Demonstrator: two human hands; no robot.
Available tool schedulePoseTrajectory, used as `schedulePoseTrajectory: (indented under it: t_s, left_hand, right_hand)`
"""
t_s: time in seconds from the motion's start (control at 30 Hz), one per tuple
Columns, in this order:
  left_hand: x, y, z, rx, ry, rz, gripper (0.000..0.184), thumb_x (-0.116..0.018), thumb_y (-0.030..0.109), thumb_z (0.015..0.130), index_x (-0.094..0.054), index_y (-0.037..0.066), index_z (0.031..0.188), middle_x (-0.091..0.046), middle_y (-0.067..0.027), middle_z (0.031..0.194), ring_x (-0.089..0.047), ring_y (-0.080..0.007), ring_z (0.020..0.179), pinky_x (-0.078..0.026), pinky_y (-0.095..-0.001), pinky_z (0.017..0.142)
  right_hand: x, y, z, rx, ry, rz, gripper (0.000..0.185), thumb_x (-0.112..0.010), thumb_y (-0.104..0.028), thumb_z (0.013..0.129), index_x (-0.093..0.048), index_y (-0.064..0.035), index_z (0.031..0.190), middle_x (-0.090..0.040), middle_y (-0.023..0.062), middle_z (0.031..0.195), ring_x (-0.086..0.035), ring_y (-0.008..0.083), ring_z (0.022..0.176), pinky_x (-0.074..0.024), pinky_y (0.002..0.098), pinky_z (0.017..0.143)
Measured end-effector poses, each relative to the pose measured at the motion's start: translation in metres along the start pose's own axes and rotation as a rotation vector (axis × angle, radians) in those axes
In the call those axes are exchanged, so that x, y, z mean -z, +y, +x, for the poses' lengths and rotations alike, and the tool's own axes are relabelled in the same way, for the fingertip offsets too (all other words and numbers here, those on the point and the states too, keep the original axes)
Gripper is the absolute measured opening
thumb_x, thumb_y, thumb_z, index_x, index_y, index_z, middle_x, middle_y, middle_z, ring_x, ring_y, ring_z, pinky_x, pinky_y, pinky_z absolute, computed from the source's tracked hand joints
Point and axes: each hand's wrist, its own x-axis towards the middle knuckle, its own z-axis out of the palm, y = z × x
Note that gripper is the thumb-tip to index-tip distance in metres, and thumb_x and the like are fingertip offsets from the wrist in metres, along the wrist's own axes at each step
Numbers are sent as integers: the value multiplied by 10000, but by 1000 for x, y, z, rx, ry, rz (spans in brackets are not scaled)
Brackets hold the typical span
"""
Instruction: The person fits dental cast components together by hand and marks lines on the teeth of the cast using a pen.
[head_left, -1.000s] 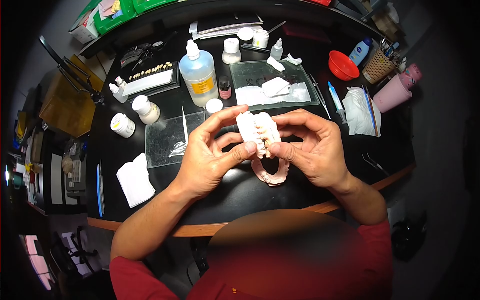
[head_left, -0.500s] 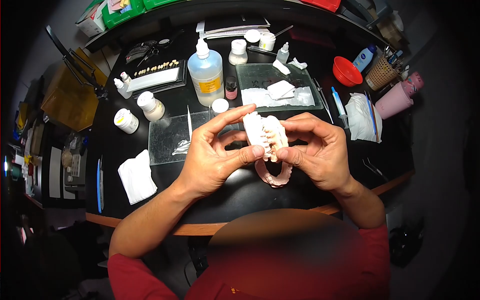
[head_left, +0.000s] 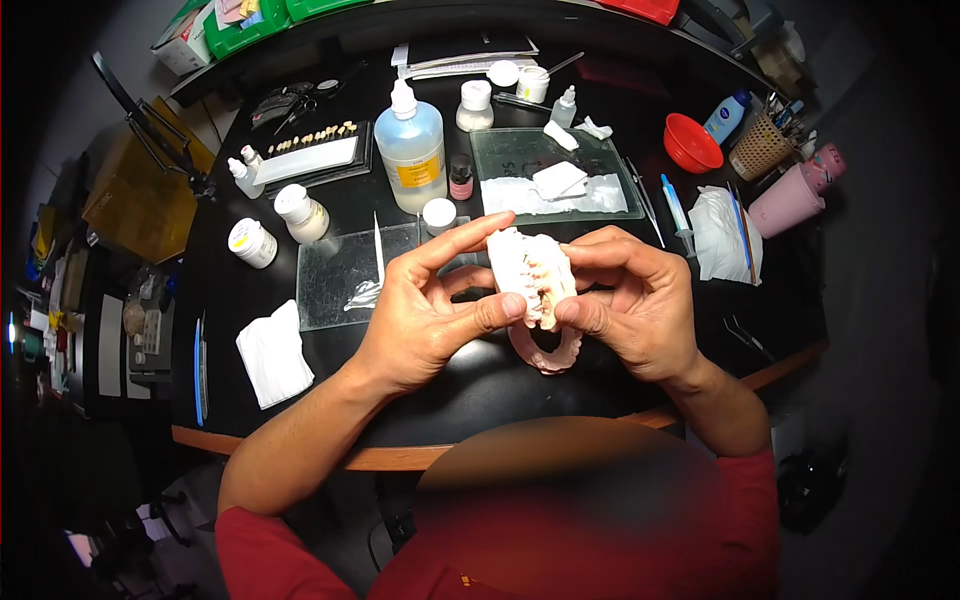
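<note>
Above the front of the bench, two plaster dental casts are held together with their teeth facing each other. My left hand (head_left: 425, 315) pinches the whiter cast (head_left: 507, 262), its thumb on the near end and its index finger on the far end. From the other side, my right hand (head_left: 640, 305) grips the cream cast (head_left: 553, 268) between thumb and fingers. The two rows of teeth touch or nearly touch; I cannot tell which. Just below them lies a pinkish horseshoe-shaped dental cast (head_left: 550, 363), partly hidden behind the held pair.
A glass slab (head_left: 335, 255) with a white stick lies at left, near a folded tissue (head_left: 275, 355). Behind stand a large liquid bottle (head_left: 415, 150), small jars and a second glass slab (head_left: 610, 150). A red bowl (head_left: 692, 145) and pink tumbler (head_left: 785, 205) are at right.
The held casts have tilted and dropped very slightly, with both hands keeping the same grip. Things on the bench have stayed in place.
</note>
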Motion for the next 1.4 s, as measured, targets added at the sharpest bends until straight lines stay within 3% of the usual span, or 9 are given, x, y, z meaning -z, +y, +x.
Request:
schedulePoseTrajectory:
  t_s: [0.13,0.93,1.4]
  left_hand:
    - [3,-1,0,-35,-5,46,703,-812,-48,835,-508,4,1467,-475,-125,1399,-584,-261,1207,-626,-366,958]
    - [4,4,0,-81,-36,77,700,-813,-16,848,-499,-5,1474,-458,-145,1424,-567,-300,1242,-614,-383,973]
    - [3,1,-1,-11,12,35,681,-821,35,862,-511,-2,1467,-487,-136,1408,-593,-244,1187,-602,-362,968]
  right_hand:
    - [0,0,0,19,-9,-20,348,-760,82,867,-670,66,1203,-615,165,1216,-683,242,1102,-632,354,951]
    - [-2,-1,0,81,-24,-90,330,-739,94,879,-681,64,1202,-633,180,1204,-683,223,1092,-636,321,916]
    - [-1,6,0,71,14,-98,322,-763,55,879,-686,67,1191,-639,160,1162,-678,201,1066,-615,321,958]
